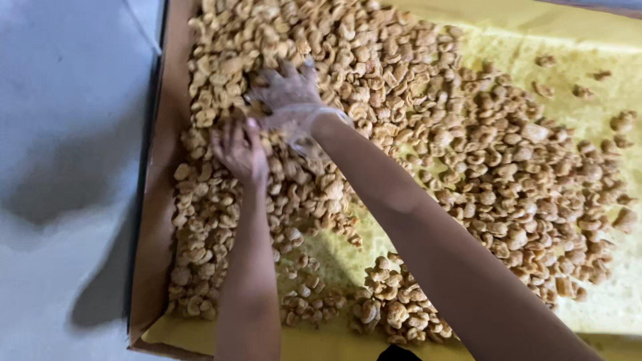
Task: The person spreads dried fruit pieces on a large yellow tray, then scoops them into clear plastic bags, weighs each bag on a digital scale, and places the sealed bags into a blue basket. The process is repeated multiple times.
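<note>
Both hands are down in a heap of fried puffs (414, 134), golden-brown curled pieces that lie on yellow paper (588, 60) inside a shallow brown cardboard tray (157, 220).

The left hand (239, 150) is bare. It lies palm down on the puffs, with the fingers bent loosely and pointing away from the person, toward the far end of the tray. The fingers are half curled over some pieces, but I cannot tell if they really close on any piece — the fingertips are sunk among the puffs.

The right hand (289, 97) wears a thin clear glove (304, 120) that bunches at the wrist. It rests just beyond the left hand and a little to the right of it, very near but not clearly touching. Its fingers are spread apart and press flat on the heap; it clamps nothing.

The heap is thickest around and beyond the two hands. Its long axis runs from the hands away to the right, where the pieces thin out into a single layer and then into a few loose ones. Nearer to the person than the hands, between the two forearms, there is a patch of bare paper and a smaller clump of puffs (394, 307).

Left of the tray is a grey floor (67, 167).
</note>
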